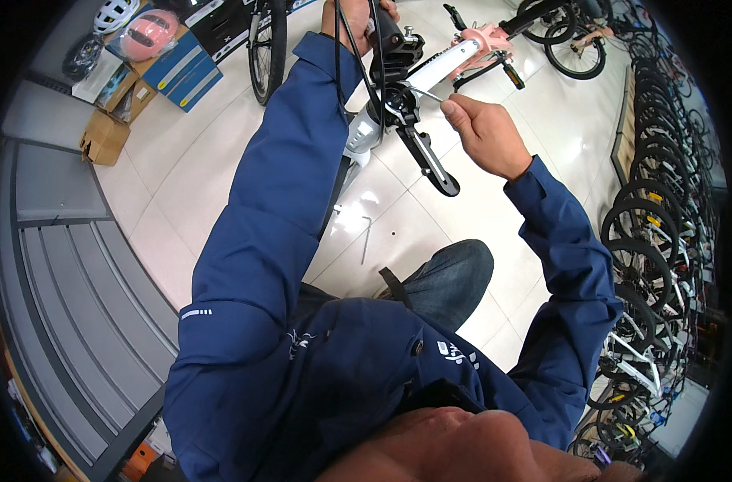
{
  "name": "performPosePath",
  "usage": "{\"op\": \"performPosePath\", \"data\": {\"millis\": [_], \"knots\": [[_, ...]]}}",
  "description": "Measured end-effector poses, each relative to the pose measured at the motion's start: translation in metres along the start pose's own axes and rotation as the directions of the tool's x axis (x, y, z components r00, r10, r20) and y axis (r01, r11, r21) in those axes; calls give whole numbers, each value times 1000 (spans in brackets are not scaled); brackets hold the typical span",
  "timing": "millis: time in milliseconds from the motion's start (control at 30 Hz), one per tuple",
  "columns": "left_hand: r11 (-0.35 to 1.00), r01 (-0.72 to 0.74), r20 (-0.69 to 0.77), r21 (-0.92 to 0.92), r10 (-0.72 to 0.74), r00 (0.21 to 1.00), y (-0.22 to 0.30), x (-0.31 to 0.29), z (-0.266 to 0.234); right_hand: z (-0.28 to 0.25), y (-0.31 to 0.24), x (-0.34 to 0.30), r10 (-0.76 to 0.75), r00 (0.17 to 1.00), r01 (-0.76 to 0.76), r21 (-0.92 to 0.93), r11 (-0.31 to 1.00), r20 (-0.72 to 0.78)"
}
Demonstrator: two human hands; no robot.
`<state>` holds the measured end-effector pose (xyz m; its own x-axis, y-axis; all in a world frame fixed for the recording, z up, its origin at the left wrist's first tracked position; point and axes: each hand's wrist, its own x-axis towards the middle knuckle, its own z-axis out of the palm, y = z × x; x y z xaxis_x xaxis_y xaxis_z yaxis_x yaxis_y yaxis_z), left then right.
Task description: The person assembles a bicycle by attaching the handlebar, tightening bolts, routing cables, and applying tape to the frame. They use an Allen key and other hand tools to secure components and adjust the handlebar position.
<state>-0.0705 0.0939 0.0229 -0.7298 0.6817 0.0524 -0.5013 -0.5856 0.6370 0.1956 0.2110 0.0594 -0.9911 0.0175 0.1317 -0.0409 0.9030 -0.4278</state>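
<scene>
Glossy pale tiles point(430, 221) floor a bicycle shop, seen looking down from the wearer's head. Nearest is the wearer's navy jacket point(245, 233), with one denim-clad knee point(454, 277) bent below the work. Just past the knee, an L-shaped hex key point(367, 239) lies on the floor, within easy reach. Beyond it, at upper centre, is a silver-white bicycle point(364, 135) with a black clamp point(399, 104), its dark lever point(434, 165) angled toward the wearer. The right hand point(490, 132) is a closed fist, thumb pressed along a thin metal tool point(428, 95) that reaches to the clamp; gripping it out to the side probably gives leverage. The left hand point(360, 18), partly cut off by the upper edge, seems to curl its fingers snugly around a black post point(388, 48), likely to steady it. Black cables point(338, 56) cross this hand, hiding some of its grip, and the left sleeve blocks part of the bicycle. Farther off are a pink frame point(482, 36), a wheel point(277, 56), helmets point(150, 34) on boxes point(177, 72), and, rightward, a long row of parked bicycles point(651, 233).
</scene>
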Motion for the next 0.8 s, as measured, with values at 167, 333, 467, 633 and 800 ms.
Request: {"op": "performPosePath", "data": {"millis": [167,333,467,633,800], "knots": [[997,-29,-20,-69,28,999,-6,3,0,5,-22,-15,152,988,-152,47,987,9],[996,-85,-5,-42,85,996,-8,2,0,5,-50,-21,333,941,-338,135,931,61],[992,-122,-18,25,122,992,-9,4,0,9,-64,-26,496,855,-518,283,807,150],[998,-67,-27,6,67,997,-7,12,-3,-3,-46,-24,347,924,-380,264,887,162],[994,-92,25,50,91,996,-4,14,-9,-5,-30,-7,95,995,-88,282,955,-11]]}}
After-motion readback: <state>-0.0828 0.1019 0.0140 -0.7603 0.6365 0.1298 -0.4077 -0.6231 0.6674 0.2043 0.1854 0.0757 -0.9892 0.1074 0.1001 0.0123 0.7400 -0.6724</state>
